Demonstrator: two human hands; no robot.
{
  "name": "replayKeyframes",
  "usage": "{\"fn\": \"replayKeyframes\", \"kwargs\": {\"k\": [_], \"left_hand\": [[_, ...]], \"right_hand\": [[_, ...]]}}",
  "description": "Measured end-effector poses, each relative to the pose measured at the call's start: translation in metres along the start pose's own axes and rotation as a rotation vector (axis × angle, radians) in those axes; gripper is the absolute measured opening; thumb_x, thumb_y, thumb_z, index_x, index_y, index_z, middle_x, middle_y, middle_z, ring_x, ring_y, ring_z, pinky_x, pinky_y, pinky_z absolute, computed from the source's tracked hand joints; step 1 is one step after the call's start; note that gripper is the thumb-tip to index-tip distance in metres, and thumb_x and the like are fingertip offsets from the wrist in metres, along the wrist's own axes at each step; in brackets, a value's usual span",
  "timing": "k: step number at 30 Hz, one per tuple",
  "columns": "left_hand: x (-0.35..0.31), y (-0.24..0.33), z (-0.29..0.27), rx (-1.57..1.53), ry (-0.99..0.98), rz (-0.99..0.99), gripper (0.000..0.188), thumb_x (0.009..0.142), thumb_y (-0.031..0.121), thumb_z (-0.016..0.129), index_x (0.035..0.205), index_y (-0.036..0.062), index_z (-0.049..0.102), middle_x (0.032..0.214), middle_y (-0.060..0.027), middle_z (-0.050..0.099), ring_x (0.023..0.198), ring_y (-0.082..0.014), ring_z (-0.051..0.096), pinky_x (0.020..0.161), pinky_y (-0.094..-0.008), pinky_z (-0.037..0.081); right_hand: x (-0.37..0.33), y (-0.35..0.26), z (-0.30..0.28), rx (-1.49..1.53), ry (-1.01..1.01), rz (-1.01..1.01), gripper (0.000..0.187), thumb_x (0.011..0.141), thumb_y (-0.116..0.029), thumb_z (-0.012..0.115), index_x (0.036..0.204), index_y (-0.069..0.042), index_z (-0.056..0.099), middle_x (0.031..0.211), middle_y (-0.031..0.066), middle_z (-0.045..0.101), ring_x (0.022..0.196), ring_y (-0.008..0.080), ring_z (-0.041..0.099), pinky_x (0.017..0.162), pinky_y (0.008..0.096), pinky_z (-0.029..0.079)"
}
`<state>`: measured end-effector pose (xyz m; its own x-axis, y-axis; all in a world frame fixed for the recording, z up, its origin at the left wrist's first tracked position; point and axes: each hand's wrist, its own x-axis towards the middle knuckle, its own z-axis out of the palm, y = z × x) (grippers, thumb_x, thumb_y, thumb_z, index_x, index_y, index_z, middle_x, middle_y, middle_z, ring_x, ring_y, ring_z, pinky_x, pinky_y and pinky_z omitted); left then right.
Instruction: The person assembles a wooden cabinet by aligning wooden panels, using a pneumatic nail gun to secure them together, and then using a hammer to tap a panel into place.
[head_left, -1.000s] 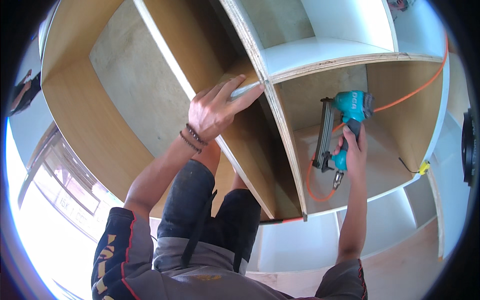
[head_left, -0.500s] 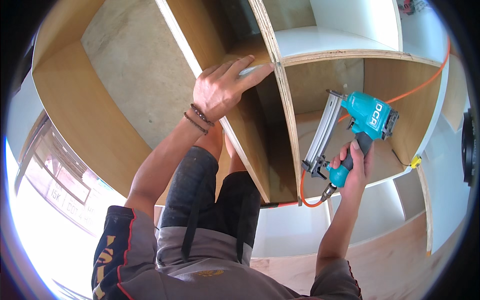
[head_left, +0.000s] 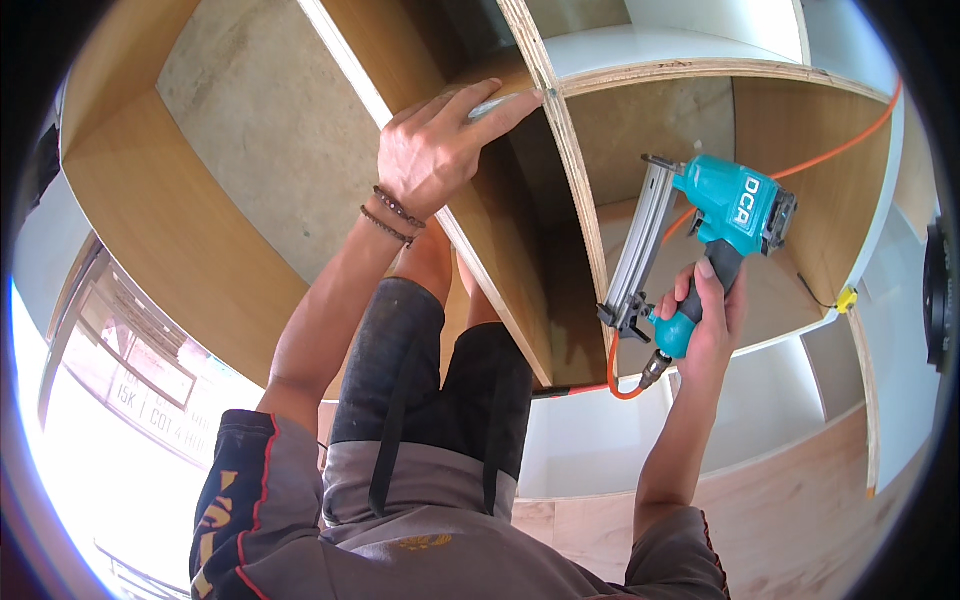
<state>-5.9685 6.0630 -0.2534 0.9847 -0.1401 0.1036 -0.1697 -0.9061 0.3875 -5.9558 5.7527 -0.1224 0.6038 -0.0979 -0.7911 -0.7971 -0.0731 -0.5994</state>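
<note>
A worker at an open cabinet (head_left: 228, 265) has both hands occupied. The left hand (head_left: 430, 155), with two dark beaded bracelets (head_left: 395, 215) at its wrist, is closed over the pale front edge of a shelf (head_left: 487, 107), thumb on one side and fingers on the other. The shelf spans the gap between a white-edged panel (head_left: 502, 245) and a raw plywood divider (head_left: 580, 190), and the thumb tip reaches the divider's edge. The right hand (head_left: 712, 310) is wrapped around the dark grip of a teal nail gun (head_left: 728, 200), held before the compartment right of the divider. The tool's silver magazine (head_left: 645, 240) slants down at its left; whether it touches the divider cannot be told. An orange hose (head_left: 840, 148) loops from the fitting (head_left: 655, 370) at the grip's base and shows again behind the tool, running to the upper right. A small yellow object (head_left: 847, 300) sits at the cabinet's right edge. Below, the worker wears dark shorts (head_left: 435, 370) and a gray shirt (head_left: 420, 540).
</note>
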Motion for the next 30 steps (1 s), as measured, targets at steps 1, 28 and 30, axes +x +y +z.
{"fn": "replayKeyframes", "kwargs": {"k": [1,28,30], "left_hand": [[0.000,-0.001,0.000,-0.002,0.000,0.003,0.062,0.081,-0.001,0.063,0.129,0.0378,0.071,0.112,0.0011,0.077,0.078,-0.0196,0.074,0.062,-0.0306,0.061],[0.002,0.007,0.025,-0.037,-0.015,0.042,0.068,0.078,-0.002,0.066,0.132,0.0395,0.070,0.115,-0.0013,0.076,0.084,-0.0213,0.075,0.064,-0.0317,0.062],[0.001,0.009,0.030,-0.047,-0.007,0.045,0.068,0.078,-0.001,0.066,0.132,0.0395,0.070,0.114,-0.0024,0.076,0.085,-0.0221,0.076,0.065,-0.0321,0.063]], "right_hand": [[0.000,0.000,0.000,-0.002,0.001,0.000,0.039,0.103,-0.025,0.062,0.134,-0.006,0.050,0.075,0.0049,0.054,0.059,0.0157,0.058,0.058,0.0323,0.050],[0.007,0.005,-0.010,0.028,0.012,-0.016,0.042,0.102,-0.022,0.062,0.138,-0.006,0.048,0.075,0.0063,0.055,0.057,0.0166,0.057,0.057,0.0340,0.051],[0.005,0.002,-0.006,0.024,0.013,-0.035,0.033,0.103,-0.022,0.058,0.129,-0.004,0.049,0.076,0.0066,0.053,0.056,0.0167,0.056,0.057,0.0344,0.050]]}}
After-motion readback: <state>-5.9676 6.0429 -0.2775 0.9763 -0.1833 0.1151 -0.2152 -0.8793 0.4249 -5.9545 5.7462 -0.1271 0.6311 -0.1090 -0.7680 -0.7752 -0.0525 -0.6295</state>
